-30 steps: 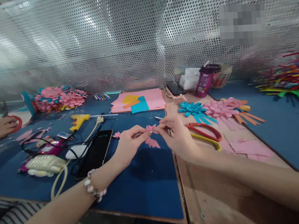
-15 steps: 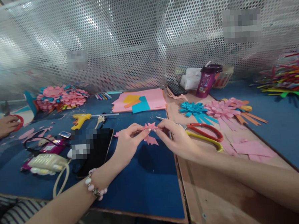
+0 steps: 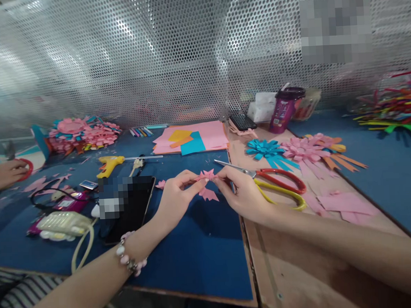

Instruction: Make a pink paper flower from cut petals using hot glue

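Hiding partly behind fingers: pink paper

The person's two hands, the left hand and the right hand, held at least one pink cut-out; one co-worker's hand showed. On the tabletop lay one glue gun, one pair of scissors, one blue paper flower, and two phones: one black phone nearer the front edge, one smaller phone by the far edge. Along that far edge were one purple cup, one yellow sheet, one blue sheet and at least four pens.
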A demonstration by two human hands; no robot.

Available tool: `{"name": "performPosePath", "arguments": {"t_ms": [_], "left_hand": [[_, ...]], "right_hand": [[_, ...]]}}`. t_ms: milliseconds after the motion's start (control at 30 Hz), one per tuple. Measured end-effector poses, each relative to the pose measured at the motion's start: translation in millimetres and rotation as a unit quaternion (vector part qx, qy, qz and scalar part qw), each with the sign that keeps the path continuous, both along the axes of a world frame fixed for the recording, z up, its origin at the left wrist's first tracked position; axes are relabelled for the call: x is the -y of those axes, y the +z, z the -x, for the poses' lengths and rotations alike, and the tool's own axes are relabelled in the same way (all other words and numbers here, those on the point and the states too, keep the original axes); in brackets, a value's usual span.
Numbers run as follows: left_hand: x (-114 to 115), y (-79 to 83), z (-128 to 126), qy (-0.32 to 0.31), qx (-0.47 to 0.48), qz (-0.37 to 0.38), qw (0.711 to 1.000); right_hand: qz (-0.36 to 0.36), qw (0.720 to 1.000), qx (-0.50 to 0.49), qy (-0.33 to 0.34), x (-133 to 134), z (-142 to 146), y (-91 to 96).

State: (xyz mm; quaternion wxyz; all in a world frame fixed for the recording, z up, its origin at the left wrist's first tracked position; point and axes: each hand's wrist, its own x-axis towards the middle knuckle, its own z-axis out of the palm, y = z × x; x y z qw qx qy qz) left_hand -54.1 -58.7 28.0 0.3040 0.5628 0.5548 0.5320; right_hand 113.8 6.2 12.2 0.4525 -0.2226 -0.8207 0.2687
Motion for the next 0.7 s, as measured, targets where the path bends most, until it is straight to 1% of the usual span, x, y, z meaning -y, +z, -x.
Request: {"name": "performPosePath", "arguments": {"t_ms": [200, 333, 433, 500, 567, 633, 700], "left_hand": [[1.1, 1.1, 0.0, -0.005, -0.012, -0.005, 1.0], [1.1, 2.2, -0.2, 0.004, -0.021, -0.009, 1.0], [2.6, 2.3, -0.5, 0.004, -0.043, -0.026, 0.999], [4.4, 2.2, -0.8, 0.0, -0.07, -0.057, 0.996], [6.5, 2.5, -1.3, 0.002, -0.107, -0.106, 0.989], [8.3, 3.4, -1.9, 0.005, -0.153, -0.17, 0.974], [10.0, 5.1, -2.6, -0.005, -0.206, -0.244, 0.948]], "right_hand": [[-0.027, 1.0, 0.004, -0.007, 0.5, -0.4, 0.3], [-0.015, 1.0, 0.005, -0.001, 2.1, 0.0, 1.2], [0.001, 1.0, 0.003, 0.007, 3.3, 0.2, 1.0], [0.01, 1.0, -0.002, 0.014, 3.5, -0.3, 0.8], [-0.004, 0.999, -0.018, 0.03, 2.8, -1.3, 1.4], [-0.049, 0.996, -0.041, 0.064, 1.5, -3.1, 3.6], [-0.11, 0.987, -0.062, 0.097, 0.4, -6.1, 7.4]]}}
